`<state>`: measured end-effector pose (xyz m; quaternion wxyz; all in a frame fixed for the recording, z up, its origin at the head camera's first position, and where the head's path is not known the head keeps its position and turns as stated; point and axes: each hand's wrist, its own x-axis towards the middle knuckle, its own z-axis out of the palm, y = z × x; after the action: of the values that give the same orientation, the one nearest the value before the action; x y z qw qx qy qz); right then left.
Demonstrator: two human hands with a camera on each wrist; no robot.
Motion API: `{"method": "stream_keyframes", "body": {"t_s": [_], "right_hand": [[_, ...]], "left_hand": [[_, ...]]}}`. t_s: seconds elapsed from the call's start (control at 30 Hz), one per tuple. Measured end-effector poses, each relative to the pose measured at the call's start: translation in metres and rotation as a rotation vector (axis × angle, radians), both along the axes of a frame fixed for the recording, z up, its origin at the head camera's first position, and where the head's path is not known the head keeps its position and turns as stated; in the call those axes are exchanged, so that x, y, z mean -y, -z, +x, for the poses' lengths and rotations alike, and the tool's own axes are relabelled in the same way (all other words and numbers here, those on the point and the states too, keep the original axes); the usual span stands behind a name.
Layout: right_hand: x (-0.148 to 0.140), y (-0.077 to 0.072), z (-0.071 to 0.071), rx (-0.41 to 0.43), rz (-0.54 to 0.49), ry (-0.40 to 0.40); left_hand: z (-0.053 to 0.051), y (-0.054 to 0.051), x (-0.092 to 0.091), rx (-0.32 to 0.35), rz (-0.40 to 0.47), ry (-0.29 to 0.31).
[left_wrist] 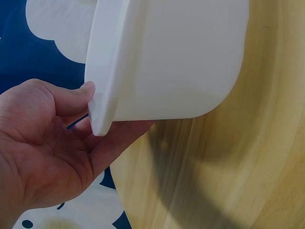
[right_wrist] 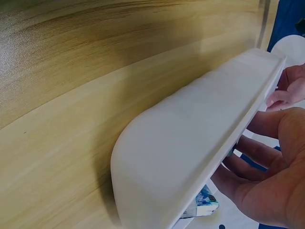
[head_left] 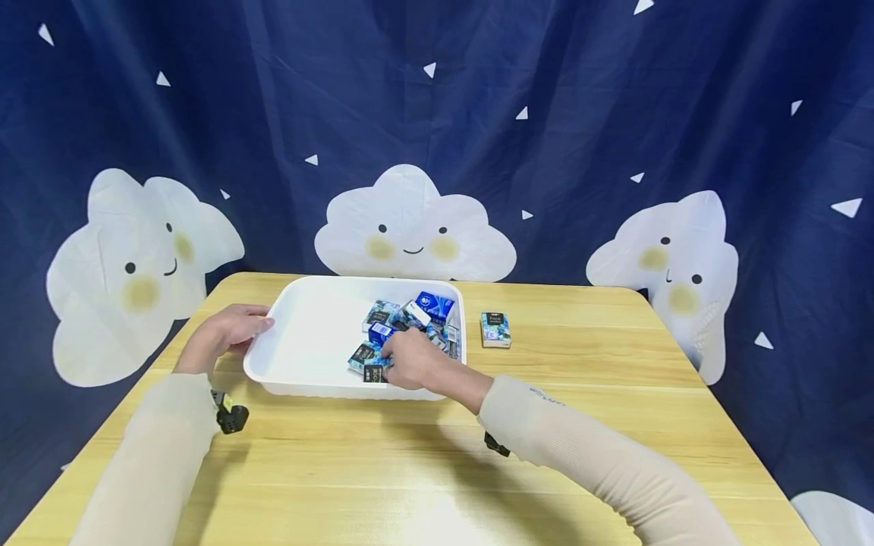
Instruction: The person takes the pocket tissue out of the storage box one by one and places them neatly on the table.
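A white plastic tray [head_left: 307,334] stands on the table, with several small blue and black printed packs [head_left: 365,355] heaped in its right half. My left hand [head_left: 235,327] holds the tray's left end; in the left wrist view, the thumb lies on the rim and fingers reach underneath. Over the front rim, my right hand [head_left: 415,362] reaches down among the packs. In the right wrist view its fingers [right_wrist: 257,152] bend into the tray, and the tips are hidden behind the tray wall. Whether they pinch a pack cannot be seen.
One similar small pack [head_left: 495,330] lies on the wooden table [head_left: 580,364], just right of the tray. Behind the table hangs a dark blue curtain [head_left: 464,114] with white clouds and triangles. Each wrist carries a small black camera [head_left: 232,417].
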<state>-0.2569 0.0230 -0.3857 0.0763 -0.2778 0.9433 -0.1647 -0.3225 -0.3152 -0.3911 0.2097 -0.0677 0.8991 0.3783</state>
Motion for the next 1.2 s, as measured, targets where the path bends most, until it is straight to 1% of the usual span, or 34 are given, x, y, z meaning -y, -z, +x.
{"method": "stream_keyframes", "body": {"t_s": [0.2, 0.43, 0.53, 0.77, 0.87, 0.97, 1.07, 1.2], "right_hand": [[-0.001, -0.002, -0.001, -0.018, -0.003, 0.003], [-0.003, -0.004, -0.002, -0.008, -0.018, 0.017], [-0.004, -0.006, -0.003, -0.022, -0.019, 0.022], [-0.009, -0.014, -0.005, -0.039, -0.045, 0.061], [-0.011, -0.017, -0.008, -0.047, -0.050, 0.084], [-0.014, -0.020, -0.011, -0.070, -0.051, 0.094], [-0.018, -0.023, -0.014, -0.075, -0.054, 0.100], [-0.025, -0.029, -0.019, -0.103, -0.067, 0.111]], "left_hand": [[0.001, -0.001, -0.002, 0.001, -0.004, -0.006], [0.002, 0.000, -0.002, -0.005, -0.005, -0.009], [0.001, 0.000, -0.002, -0.003, -0.005, -0.011], [0.002, -0.001, -0.002, 0.000, -0.010, -0.010], [0.001, 0.000, -0.002, -0.002, -0.011, -0.011], [0.000, 0.000, -0.001, -0.001, -0.014, -0.017], [-0.001, 0.001, 0.000, 0.002, -0.012, -0.019], [0.000, 0.001, -0.001, 0.006, -0.003, -0.014]]}}
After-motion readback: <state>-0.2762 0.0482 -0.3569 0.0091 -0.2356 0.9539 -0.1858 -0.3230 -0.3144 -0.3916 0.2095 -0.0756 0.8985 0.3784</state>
